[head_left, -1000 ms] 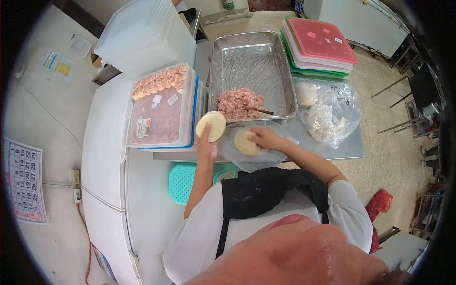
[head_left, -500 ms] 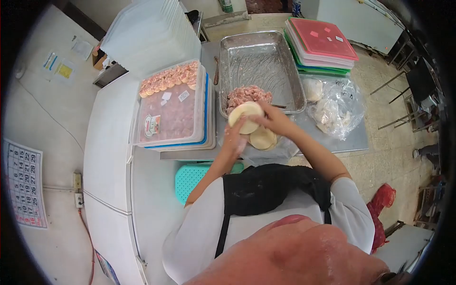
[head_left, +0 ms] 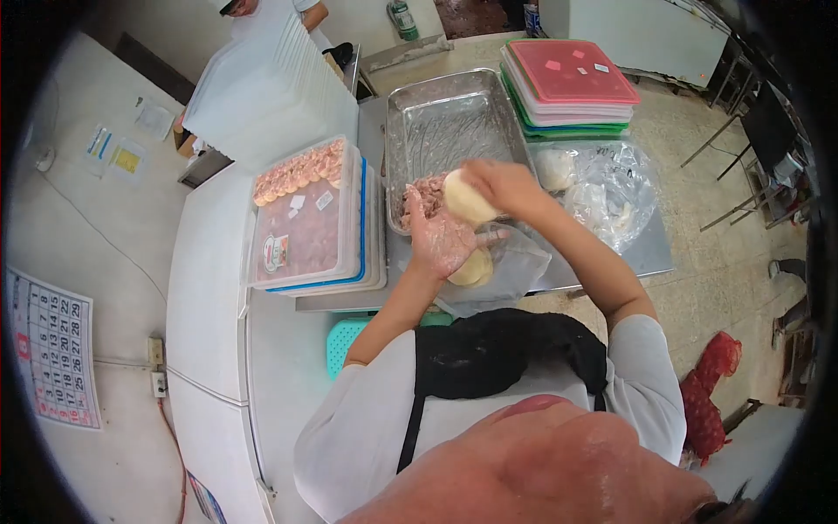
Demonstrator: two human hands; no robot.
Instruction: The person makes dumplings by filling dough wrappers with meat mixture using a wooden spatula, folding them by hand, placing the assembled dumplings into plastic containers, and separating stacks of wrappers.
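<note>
My right hand (head_left: 504, 185) pinches a round, pale dumpling wrapper, or a thin stack of them (head_left: 469, 201), by its upper right edge. It is tilted just above the near end of a metal pan (head_left: 522, 118). My left hand (head_left: 443, 243) is open beside it, palm up, fingers spread, with flour or meat residue on the skin. Behind the hands, ground meat (head_left: 426, 188) is heaped in the pan's near left corner, partly hidden. More round wrappers (head_left: 472, 270) lie on a clear plastic sheet (head_left: 515, 266) below my left hand.
Stacked trays of topped dumplings (head_left: 301, 227) stand left, with clear containers (head_left: 271, 96) behind. Coloured lids (head_left: 572, 74) are piled right of the pan, near a plastic bag with pale contents (head_left: 602, 196). A teal perforated basket (head_left: 345, 345) sits below the table edge. Another person (head_left: 305, 17) is at the back left.
My right hand has lifted the wrapper up and right, away from my left hand, which has opened out. The view has shifted slightly, and another person has appeared at the back left.
</note>
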